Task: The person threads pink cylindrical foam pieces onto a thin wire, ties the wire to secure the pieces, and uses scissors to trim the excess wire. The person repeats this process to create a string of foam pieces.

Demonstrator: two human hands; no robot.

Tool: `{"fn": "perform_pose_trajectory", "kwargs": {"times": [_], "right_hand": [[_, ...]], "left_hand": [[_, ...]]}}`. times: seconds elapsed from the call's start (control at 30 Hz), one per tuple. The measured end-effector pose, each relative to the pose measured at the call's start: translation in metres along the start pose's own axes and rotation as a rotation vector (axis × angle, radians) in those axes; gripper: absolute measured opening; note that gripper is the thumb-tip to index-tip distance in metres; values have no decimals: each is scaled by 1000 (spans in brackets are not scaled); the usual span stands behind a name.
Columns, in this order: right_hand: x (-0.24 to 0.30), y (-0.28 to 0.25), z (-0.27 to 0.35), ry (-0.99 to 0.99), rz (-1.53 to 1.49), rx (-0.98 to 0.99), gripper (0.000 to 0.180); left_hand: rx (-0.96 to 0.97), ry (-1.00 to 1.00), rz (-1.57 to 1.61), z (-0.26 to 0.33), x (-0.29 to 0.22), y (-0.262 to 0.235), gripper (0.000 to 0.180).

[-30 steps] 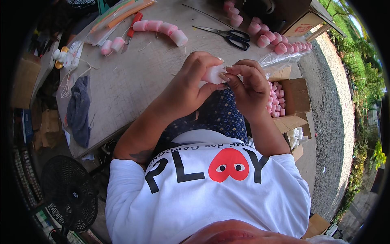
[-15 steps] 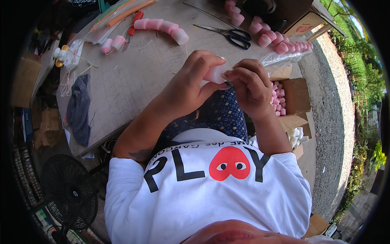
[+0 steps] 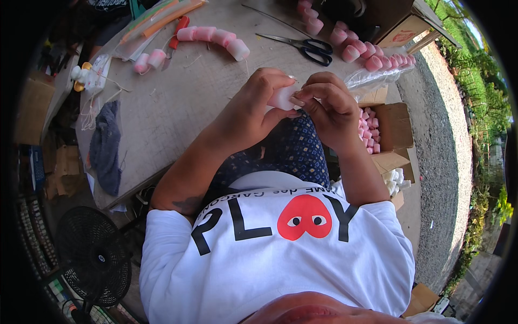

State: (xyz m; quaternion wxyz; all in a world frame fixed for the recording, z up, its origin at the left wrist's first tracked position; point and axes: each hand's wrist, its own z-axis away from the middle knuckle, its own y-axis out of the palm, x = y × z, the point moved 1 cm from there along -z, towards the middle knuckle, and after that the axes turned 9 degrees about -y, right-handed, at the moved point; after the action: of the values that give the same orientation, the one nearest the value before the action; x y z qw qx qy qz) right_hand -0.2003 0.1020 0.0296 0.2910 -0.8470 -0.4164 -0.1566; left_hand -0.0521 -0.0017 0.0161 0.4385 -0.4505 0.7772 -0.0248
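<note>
A pink-and-white cylindrical piece is gripped between the thumb and fingers of my left hand, above my lap at the table's near edge. My right hand is closed in a pinch against the right end of that piece; anything small between its fingertips is hidden. Just beyond my left hand, a curved row of similar pink-and-white pieces lies on the table, with a thin white string running from its near end toward my hand. Two more such pieces lie left of the row.
Black-handled scissors lie ahead, near a red-handled tool. More pink pieces line the far right. A cardboard box of pink pieces stands right. A grey cloth lies left, above a black fan.
The fingers of my right hand have shifted slightly at the end of the piece. My left hand keeps its hold, with the piece turned a little.
</note>
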Motion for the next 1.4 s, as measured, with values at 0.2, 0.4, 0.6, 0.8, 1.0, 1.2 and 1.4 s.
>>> {"fn": "perform_pose_trajectory", "kwargs": {"times": [0.2,0.4,0.6,0.8,1.0,1.2,1.4], "right_hand": [[-8,1,5,586,-825,-200,20],[-7,14,10,703,-977,-148,27],[-3,11,7,785,-1120,-132,29],[-7,14,8,726,-1022,-91,29],[1,14,3,698,-826,8,31],[3,15,8,747,-580,132,42],[3,18,11,721,-661,254,55]], "left_hand": [[2,-47,81,5,3,2,52],[-15,-39,114,7,10,6,52],[9,-33,62,6,8,3,49],[36,-58,-20,4,6,-1,47],[50,-55,-26,7,9,-2,50],[32,6,-84,4,9,-3,47],[-9,34,-183,6,15,2,47]]}}
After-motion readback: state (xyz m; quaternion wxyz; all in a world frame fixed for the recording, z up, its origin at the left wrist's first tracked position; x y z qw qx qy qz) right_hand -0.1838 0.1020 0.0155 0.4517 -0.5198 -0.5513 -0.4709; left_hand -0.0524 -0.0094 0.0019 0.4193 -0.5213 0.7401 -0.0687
